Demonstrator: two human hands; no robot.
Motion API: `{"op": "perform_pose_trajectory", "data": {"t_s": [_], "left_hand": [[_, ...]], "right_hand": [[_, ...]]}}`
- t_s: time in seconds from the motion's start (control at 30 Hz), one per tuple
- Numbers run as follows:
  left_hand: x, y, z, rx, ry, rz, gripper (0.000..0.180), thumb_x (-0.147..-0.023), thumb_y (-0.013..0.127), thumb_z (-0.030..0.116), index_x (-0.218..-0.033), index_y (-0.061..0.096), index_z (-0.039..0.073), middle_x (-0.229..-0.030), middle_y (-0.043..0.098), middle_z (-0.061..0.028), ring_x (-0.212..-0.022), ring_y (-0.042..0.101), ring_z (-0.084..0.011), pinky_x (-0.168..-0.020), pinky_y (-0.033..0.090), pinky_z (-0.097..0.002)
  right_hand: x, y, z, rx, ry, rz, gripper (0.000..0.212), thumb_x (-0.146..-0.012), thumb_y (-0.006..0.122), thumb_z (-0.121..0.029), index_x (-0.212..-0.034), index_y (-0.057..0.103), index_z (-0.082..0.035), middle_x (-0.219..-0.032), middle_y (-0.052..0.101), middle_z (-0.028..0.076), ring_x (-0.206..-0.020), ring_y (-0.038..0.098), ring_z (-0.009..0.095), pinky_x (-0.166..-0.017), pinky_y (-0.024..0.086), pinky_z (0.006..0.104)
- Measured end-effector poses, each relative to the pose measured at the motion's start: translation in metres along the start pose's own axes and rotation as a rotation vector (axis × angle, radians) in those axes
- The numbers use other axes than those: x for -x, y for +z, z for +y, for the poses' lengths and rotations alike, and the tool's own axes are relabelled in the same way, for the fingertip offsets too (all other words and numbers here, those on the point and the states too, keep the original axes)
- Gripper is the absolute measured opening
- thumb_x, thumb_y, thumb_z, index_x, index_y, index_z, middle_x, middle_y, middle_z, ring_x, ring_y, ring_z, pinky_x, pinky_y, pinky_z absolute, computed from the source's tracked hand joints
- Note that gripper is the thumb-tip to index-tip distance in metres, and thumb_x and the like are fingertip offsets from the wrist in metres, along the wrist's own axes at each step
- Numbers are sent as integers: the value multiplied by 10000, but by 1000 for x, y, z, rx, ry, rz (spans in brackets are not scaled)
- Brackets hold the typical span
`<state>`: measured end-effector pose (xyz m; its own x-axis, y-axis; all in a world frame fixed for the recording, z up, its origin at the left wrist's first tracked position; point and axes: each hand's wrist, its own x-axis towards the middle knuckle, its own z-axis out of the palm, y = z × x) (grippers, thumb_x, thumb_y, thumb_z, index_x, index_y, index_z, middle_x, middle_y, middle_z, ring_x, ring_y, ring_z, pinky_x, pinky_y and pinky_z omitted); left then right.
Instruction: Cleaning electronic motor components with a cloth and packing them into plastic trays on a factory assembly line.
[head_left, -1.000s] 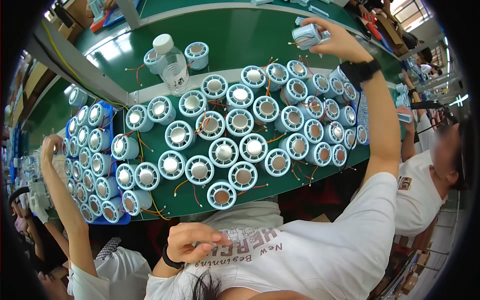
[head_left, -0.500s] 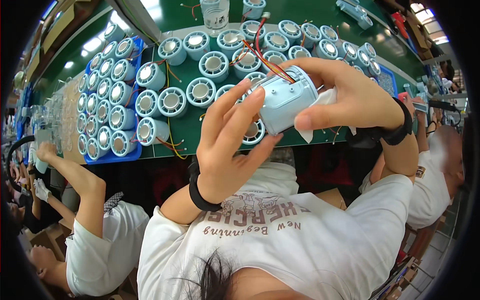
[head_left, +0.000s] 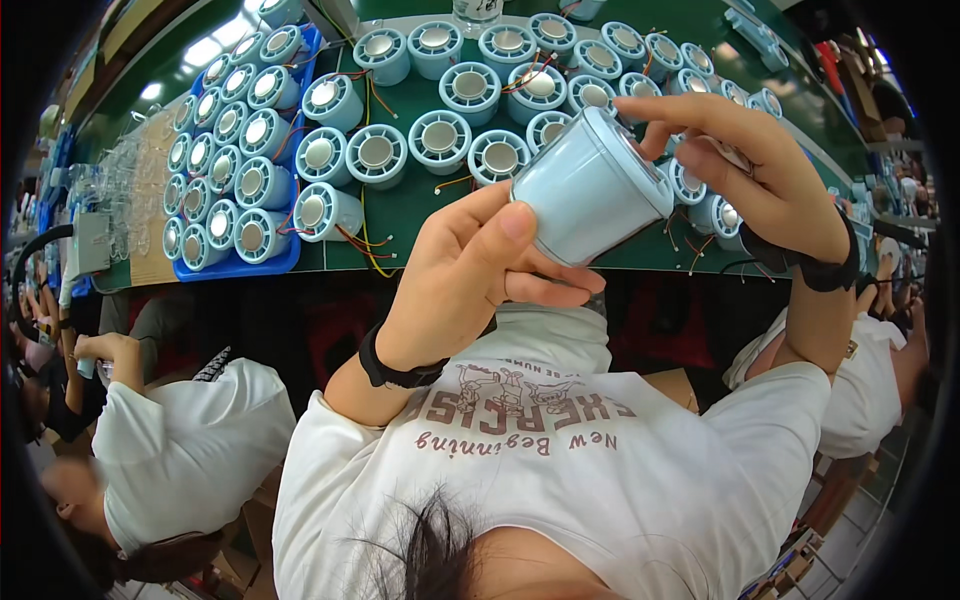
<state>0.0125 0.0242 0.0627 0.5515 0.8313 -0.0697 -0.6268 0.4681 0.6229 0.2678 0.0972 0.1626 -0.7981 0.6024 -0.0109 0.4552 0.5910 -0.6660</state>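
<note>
A light-blue cylindrical housing [head_left: 590, 195] is tilted in front of my chest, its smooth side toward me. My left hand [head_left: 480, 265] grips its left end, thumb on the near side and fingers underneath. At its upper right end is my right hand [head_left: 745, 155], with the index finger stretched over the rim and the other fingers bent close to it. Whatever lies under those bent fingers is hidden. No wires show on the held housing from this side. Beyond my hands, several similar light-blue units [head_left: 440, 140] with round silvery centres stand on the green table [head_left: 420, 235].
A blue tray [head_left: 283, 262] packed with the same units stands at left. Clear plastic parts [head_left: 130, 205] lie beyond it on brown board. Loose thin wires [head_left: 375, 258] hang near the table's front edge. People [head_left: 200, 440] in white shirts sit on both sides.
The housing has been turned, so its wires and panelled side no longer show. My right hand has shifted from around it to its end. The white tissue is out of clear sight.
</note>
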Motion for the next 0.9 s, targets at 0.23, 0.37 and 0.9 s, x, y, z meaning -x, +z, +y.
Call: {"op": "perform_pose_trajectory", "data": {"t_s": [0.23,0.37,0.9], "left_hand": [[-9,-1,-1,96,-237,-52,639,-997,390,443,-1323,382,-106,-1107,608,-275,-879,688,-325,-758,594,-374],[-11,2,-2,109,-277,-70,609,-1005,368,420,-1319,395,-101,-1105,609,-277,-883,687,-323,-756,593,-373],[19,-35,-11,-395,276,235,319,-993,408,134,-1230,471,-70,-959,637,-250,-774,694,-317,-649,609,-379]], "right_hand": [[-8,14,-6,10,-133,85,698,-744,787,-202,-1354,489,-39,-1158,605,79,-1018,574,202,-885,447,330],[-9,15,-6,48,-129,-3,758,-685,832,-200,-1349,495,-61,-1199,579,73,-1055,565,201,-906,444,333],[109,-131,281,649,843,307,714,-615,792,-261,-1269,552,-102,-1165,631,147,-1011,636,294,-891,497,351]]}}
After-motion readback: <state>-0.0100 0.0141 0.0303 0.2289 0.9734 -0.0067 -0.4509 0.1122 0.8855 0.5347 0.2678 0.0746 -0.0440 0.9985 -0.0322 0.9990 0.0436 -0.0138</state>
